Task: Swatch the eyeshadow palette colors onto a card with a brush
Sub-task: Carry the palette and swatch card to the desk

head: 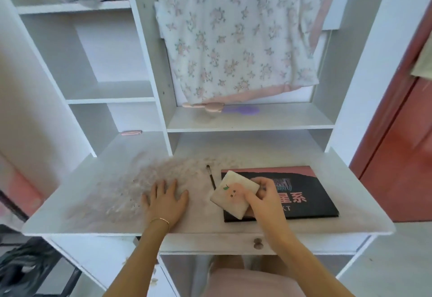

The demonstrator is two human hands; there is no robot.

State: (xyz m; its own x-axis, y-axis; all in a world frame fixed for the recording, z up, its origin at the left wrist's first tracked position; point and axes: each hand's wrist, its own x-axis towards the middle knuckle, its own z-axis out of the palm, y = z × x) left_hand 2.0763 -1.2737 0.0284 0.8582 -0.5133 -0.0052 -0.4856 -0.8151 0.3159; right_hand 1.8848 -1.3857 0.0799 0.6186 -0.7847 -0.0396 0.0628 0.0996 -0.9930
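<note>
The closed eyeshadow palette [301, 191] lies flat on the right part of the white desk top [93, 203], a black and pink cover with lettering that is partly hidden and too blurred to read in full. Over its left end the right hand [264, 199] grips a small cream card [233, 192] printed with a peach face, thumb on top and fingers curled beneath; the card is tilted, its lower corner past the palette's left edge. Whether the card touches the palette cannot be told. Just left of the card a thin dark brush [211, 177] lies on the desk, its lower end hidden behind the card.

The left hand [166, 199] lies flat, fingers spread, palm down on the desk, holding nothing, a thin bracelet [160, 220] at the wrist. Around it the surface is smeared with pale pinkish dust [131, 179].

A drawer knob [258, 243] shows under the desk edge. On the shelf behind, a pink object [205, 106] and a purple one [243, 110] lie blurred under a hanging floral cloth [233, 32]. A small pink item [131, 132] sits at the left compartment's back.
</note>
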